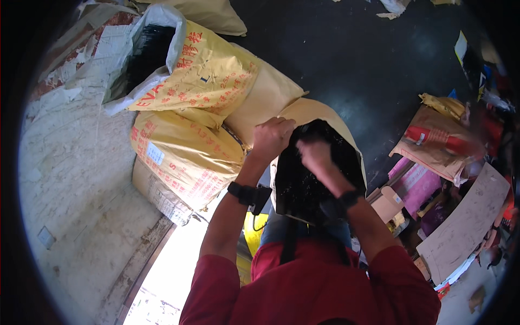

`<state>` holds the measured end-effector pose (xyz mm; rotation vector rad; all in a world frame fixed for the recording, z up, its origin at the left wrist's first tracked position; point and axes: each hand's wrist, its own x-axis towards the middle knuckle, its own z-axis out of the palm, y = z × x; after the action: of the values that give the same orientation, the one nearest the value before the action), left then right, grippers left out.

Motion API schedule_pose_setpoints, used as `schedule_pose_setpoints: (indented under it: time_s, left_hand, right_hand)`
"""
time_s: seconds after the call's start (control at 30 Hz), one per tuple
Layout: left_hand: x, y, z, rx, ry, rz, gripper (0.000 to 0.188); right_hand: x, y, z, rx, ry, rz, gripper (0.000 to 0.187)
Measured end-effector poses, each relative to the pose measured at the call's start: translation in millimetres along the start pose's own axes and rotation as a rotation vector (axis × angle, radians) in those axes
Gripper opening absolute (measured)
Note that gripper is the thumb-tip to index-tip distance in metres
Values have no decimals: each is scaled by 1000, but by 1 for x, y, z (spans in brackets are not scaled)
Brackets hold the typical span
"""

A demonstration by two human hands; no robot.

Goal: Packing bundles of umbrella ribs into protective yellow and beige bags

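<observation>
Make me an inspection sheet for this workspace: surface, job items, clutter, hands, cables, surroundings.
Surface: dark floor, with pale scraps at the top of the view.
Job items: tan sack open in front of the person, black inside; printed yellow sack at left, also open and dark inside.
Clutter: brown-and-red sack, pink item and flat board among mixed materials at right.
Hands: left hand closed at the tan sack's rim; right hand over its opening, motion-blurred, grip unclear.
Cables: short dark cable at the left wrist's device.
Surroundings: stained pale wall at left.
</observation>
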<state>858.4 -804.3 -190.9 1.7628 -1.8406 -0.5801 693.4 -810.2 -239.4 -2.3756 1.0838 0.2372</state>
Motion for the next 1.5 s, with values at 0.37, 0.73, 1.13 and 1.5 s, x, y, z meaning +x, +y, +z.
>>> schedule_pose_setpoints:
  time_s: [0.37,0.73,1.13,1.5]
  left_hand:
    - [-7,-5,-3,17,-6,-32,11]
    - [-41,9,-20,153,-38,-252,29]
    - [-67,6,18,221,92,-327,39]
    - [-66,-11,6,209,34,-281,35]
  right_hand:
    - [-35,29,-17,587,-31,351,42]
    - [-26,-6,2,74,237,25,75]
    - [-21,-11,10,145,-8,-319,28]
    - [21,20,20,288,348,-18,17]
